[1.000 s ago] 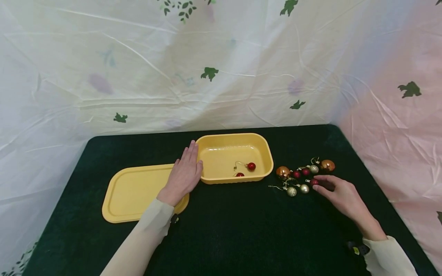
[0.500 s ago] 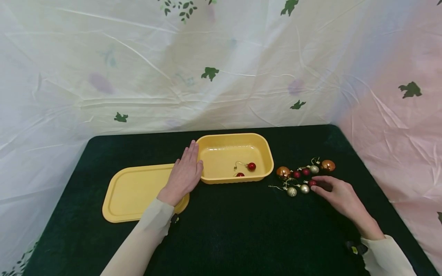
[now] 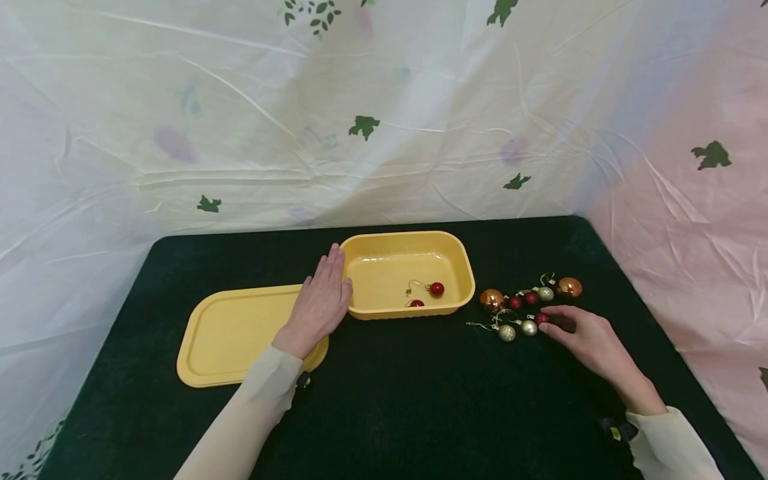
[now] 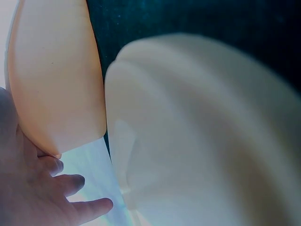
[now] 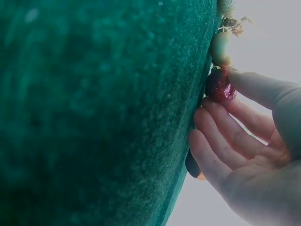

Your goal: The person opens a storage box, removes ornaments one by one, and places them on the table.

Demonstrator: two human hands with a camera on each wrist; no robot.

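My left hand (image 3: 321,300) rests with straight fingers against the left end of a yellow box (image 3: 354,309). Two red baubles lie in the box, one whole red bauble (image 3: 437,289) with a gold hook and another partly hidden by the front wall. Right of the box, my right hand (image 3: 594,343) pinches a glittery red bauble (image 5: 220,87) between thumb and fingers, low over the cloth. Close beside it are a pale gold bauble (image 3: 529,328), a glittery gold bauble (image 3: 507,333), a dark red bauble (image 3: 531,298) and a copper bauble (image 3: 492,300).
A yellow lid (image 3: 234,337) lies flat left of the box, partly under my left forearm. Another copper bauble (image 3: 569,287) sits at the back right of the cluster. Dark green cloth (image 3: 420,400) covers the table, and a patterned curtain (image 3: 420,133) hangs behind.
My right hand has shifted slightly left with the glittery red bauble, closer to the pale gold one. The left hand and the box stay put.
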